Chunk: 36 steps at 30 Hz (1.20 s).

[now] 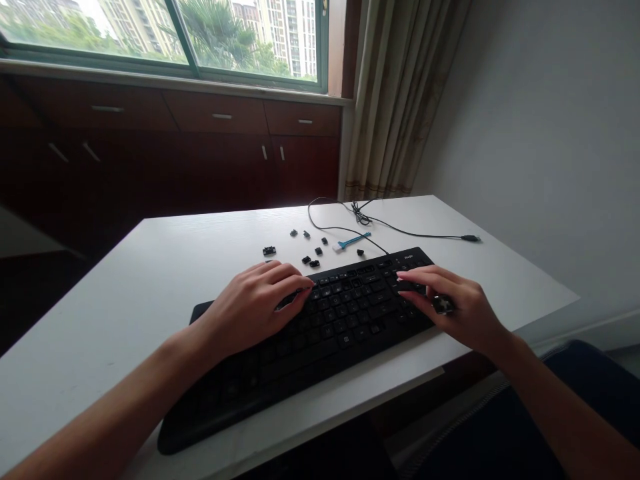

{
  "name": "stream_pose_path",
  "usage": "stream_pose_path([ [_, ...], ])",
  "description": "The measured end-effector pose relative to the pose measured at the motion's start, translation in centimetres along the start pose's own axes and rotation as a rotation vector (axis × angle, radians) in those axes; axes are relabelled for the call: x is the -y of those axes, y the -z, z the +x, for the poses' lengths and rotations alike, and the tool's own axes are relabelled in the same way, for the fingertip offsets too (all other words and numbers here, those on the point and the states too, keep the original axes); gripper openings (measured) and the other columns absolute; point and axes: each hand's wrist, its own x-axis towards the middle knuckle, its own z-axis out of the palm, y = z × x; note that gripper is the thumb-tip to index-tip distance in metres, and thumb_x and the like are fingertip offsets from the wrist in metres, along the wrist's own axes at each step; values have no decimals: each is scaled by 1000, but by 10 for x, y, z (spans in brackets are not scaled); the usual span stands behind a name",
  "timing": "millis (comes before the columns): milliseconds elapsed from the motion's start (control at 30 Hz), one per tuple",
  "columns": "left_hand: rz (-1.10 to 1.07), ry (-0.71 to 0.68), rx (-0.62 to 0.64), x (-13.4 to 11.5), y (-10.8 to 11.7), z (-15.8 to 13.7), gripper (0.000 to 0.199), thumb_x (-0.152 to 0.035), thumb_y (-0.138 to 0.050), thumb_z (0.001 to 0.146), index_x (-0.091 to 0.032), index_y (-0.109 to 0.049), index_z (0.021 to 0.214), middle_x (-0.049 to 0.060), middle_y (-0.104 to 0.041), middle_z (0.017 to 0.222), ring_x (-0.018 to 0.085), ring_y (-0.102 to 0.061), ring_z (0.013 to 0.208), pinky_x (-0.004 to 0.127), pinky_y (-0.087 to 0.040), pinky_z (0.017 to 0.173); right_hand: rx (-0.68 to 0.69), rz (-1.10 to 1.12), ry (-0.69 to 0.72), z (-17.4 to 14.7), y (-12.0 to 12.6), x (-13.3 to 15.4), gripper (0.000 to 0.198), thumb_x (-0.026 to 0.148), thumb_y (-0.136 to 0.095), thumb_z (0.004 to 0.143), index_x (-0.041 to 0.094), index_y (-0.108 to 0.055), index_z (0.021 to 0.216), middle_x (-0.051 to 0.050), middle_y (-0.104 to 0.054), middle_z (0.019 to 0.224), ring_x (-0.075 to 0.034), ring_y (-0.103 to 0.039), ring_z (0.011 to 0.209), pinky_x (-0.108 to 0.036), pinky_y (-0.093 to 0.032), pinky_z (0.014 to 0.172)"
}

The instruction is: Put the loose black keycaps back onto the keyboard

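Note:
A black keyboard [320, 367] lies aslant along the table's front edge, with gaps among the upper keys. My left hand [265, 293] rests over its left half. Its thumb and index fingertip are pinched together at the top key row; what they hold, if anything, is hidden. Over the number pad is my right hand [455, 300], thumb and index fingertips apart. A small black piece [443, 305] with pale marks sits in the curl of its other fingers; its kind is unclear. Several loose black keycaps [315, 263] are scattered behind the keyboard.
A blue-handled brush [353, 241] with pale bristles lies behind the keyboard. The keyboard's cable [415, 233] runs across the white table [125, 293] to a plug [470, 238] at the right. Cabinets [215, 160] stand under the window, beside a curtain [395, 93].

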Motion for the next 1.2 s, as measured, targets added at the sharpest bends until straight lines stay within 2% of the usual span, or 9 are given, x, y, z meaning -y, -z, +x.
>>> stream_pose_path([
  [67, 3, -6, 3, -1, 0, 0, 19, -25, -53, 96, -23, -69, 106, 5, -71, 101, 19, -65, 88, 34, -51, 82, 3, 4, 3, 0, 1, -1, 34, 17, -66, 89, 30, -67, 120, -4, -72, 111, -18, -68, 99, -31, -58, 87],
  [167, 2, -3, -1, -1, 0, 1, 19, -25, -53, 96, -23, -70, 105, 5, -71, 101, 19, -65, 88, 34, -51, 82, -3, -14, -68, -5, 11, -5, 28, 22, -67, 90, 28, -70, 116, -4, -71, 108, -18, -69, 94, -32, -57, 86],
  [267, -4, -2, -4, -1, -1, 0, 19, -26, -54, 95, -23, -70, 106, 4, -71, 101, 19, -65, 88, 34, -51, 83, -27, -37, -303, -13, 28, -13, 26, 33, -68, 89, 27, -70, 115, -4, -72, 97, -17, -68, 78, -33, -57, 77],
  [367, -19, -4, -5, 0, -2, -1, 19, -26, -55, 95, -23, -70, 107, 4, -71, 102, 19, -65, 88, 33, -51, 83, -56, -17, -532, -21, 45, -20, 32, 44, -70, 86, 25, -71, 112, -6, -72, 91, -21, -69, 80, -33, -57, 72],
  [500, -41, 4, 2, 1, -3, -1, 19, -26, -55, 94, -23, -70, 107, 4, -71, 103, 19, -65, 89, 32, -52, 83, -4, 12, -633, -26, 55, -27, 35, 51, -70, 83, 24, -72, 105, -6, -71, 88, -21, -68, 79, -31, -55, 68],
  [633, -48, 13, -1, 2, -4, -1, 20, -28, -55, 94, -24, -70, 107, 4, -71, 104, 19, -66, 88, 32, -52, 83, 86, -46, -581, -29, 52, -30, 31, 52, -68, 85, 24, -70, 99, -4, -72, 87, -18, -66, 72, -30, -54, 68],
  [833, -54, 15, -4, 2, -4, -1, 19, -29, -57, 93, -24, -70, 106, 4, -71, 104, 19, -66, 88, 32, -53, 84, 142, -142, -462, -33, 53, -33, 32, 48, -71, 84, 24, -64, 105, -4, -73, 94, -19, -68, 74, -31, -54, 69],
  [1000, -55, 11, 2, 2, -4, -1, 19, -27, -57, 93, -24, -70, 107, 4, -71, 105, 19, -66, 90, 32, -52, 85, 170, -178, -315, -32, 61, -34, 20, 40, -66, 90, 28, -70, 104, -4, -73, 104, -22, -69, 94, -35, -54, 86],
  [1200, -43, 8, 5, 2, -4, -1, 21, -28, -54, 94, -24, -70, 108, 5, -71, 105, 19, -66, 90, 32, -53, 85, 200, -183, -266, -37, 61, -38, 27, 38, -62, 92, 30, -69, 117, -7, -70, 114, -24, -69, 99, -36, -56, 86],
])
